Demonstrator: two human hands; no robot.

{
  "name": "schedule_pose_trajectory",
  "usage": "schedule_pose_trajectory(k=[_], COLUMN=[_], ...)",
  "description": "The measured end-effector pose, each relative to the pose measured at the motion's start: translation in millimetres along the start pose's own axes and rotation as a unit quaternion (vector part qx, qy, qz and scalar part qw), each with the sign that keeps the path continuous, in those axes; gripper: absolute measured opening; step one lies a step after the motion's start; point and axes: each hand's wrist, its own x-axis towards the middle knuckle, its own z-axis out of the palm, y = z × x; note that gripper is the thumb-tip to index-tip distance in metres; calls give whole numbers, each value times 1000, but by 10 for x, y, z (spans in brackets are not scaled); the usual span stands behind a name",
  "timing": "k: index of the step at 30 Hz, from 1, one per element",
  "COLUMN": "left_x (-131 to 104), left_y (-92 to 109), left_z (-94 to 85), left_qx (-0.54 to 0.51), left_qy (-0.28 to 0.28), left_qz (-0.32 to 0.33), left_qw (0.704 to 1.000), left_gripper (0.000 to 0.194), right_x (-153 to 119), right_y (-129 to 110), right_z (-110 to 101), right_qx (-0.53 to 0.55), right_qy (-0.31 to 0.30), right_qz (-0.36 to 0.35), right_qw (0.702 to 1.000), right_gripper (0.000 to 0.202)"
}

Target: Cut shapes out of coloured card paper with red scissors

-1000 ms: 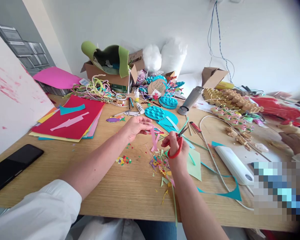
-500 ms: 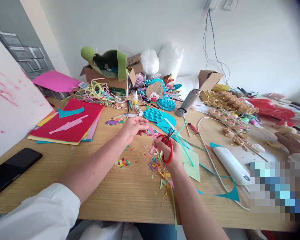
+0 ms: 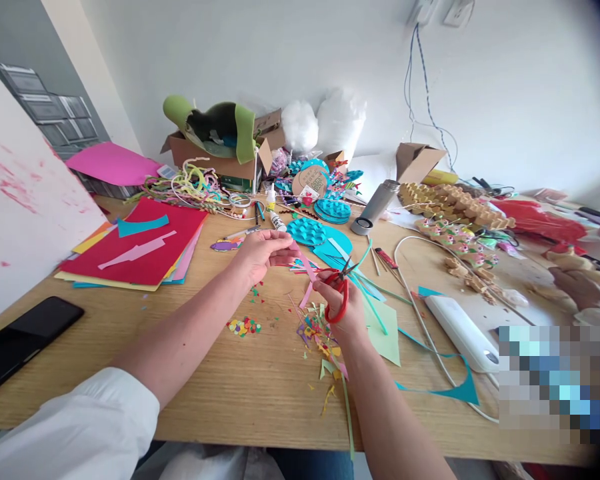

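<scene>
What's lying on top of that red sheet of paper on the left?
On the red sheet lie a teal paper cutout and a pale pink paper strip. Beneath it, only coloured sheet edges show; the rest is covered.

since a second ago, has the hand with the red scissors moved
Yes. The right hand with the red scissors has shifted left, toward the left hand, and away from the white power bank lying on the table.

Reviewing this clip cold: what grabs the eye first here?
At the table's centre, the right hand grips red-handled scissors beside a pink paper strip pinched by the left hand, above a heap of coloured paper scraps. To the left lies a stack of paper sheets topped in red; a black phone rests near the left edge.
</scene>
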Motion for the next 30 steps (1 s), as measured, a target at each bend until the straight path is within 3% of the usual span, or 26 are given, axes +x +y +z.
schedule_pose_trajectory(k=[4,9,14,16,21,30], left_x=[-23,-71,-69,-63,-67,-90], left_y=[47,68,52,43,-10,-105], left_z=[-23,-24,-12,-2,46,74], left_qx=[24,118,185,195,208,221], left_qy=[-40,-121,-98,-91,-120,-183], left_qz=[-25,-25,52,69,64,-9], left_qw=[999,985,976,974,969,958], left_gripper=[14,41,43,44,43,38], right_x=[21,25,11,9,24,58], right_y=[63,64,25,26,51,58], right_z=[-38,-76,-86,-79,-44,-66], right_qx=[8,-17,-57,-41,19,61], right_qy=[50,126,202,184,67,78], right_qz=[-66,-130,-115,-97,-81,-91], right_qw=[996,983,971,977,994,991], right_gripper=[23,21,26,30,29,19])
